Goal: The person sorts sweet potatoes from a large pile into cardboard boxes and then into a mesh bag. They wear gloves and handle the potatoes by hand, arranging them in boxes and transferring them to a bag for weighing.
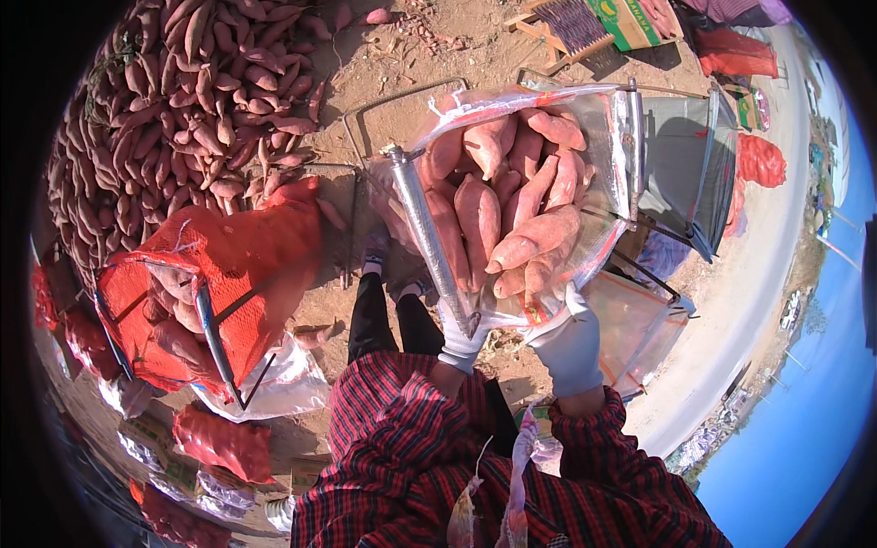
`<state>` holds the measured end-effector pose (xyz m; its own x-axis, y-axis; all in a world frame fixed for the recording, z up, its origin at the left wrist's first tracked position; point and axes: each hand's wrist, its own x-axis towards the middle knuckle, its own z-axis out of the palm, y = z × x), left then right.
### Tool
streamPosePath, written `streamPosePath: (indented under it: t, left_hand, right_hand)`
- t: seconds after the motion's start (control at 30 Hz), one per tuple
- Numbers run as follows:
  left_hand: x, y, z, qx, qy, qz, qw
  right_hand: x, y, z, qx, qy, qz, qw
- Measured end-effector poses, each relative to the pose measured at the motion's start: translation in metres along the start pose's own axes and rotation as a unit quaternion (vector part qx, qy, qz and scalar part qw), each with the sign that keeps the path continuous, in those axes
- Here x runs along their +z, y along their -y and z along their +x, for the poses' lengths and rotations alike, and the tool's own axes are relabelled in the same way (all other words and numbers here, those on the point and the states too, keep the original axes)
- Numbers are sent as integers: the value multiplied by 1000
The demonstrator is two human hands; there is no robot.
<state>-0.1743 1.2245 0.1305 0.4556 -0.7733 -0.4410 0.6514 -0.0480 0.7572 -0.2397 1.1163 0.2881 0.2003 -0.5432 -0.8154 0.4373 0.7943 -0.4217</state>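
Observation:
In front of me a clear plastic bag (603,171), with white and red edging, is spread open on a metal frame. Large pink-skinned sweet potatoes (477,212) fill it almost to the mouth. Two metal bars hold the mouth apart; the left bar (428,222) slants down to my left hand. White-gloved, my left hand (462,339) grips the near left corner of the bag by that bar's end, its fingers partly hidden. My right hand (565,342), also gloved, pinches the near right rim, thumb upward.
A big heap of sweet potatoes (157,130) lies on the ground at upper left. Nearer stands a red mesh sack (267,240) on another frame, partly filled. Grey framed bag (678,161) and empty-looking clear bag (637,329) stand right. Banana carton (623,24) and wooden stool (572,31) are beyond.

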Motion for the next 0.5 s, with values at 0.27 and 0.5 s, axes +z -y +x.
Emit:
streamPosePath:
  t: [0.27,0.5]
  left_hand:
    - [-16,-30,4,21,85,210,974]
    - [-52,4,-7,-163,99,2,982]
  right_hand:
    - [1,5,14,2,33,-17,999]
    - [-35,-10,22,-17,39,58,997]
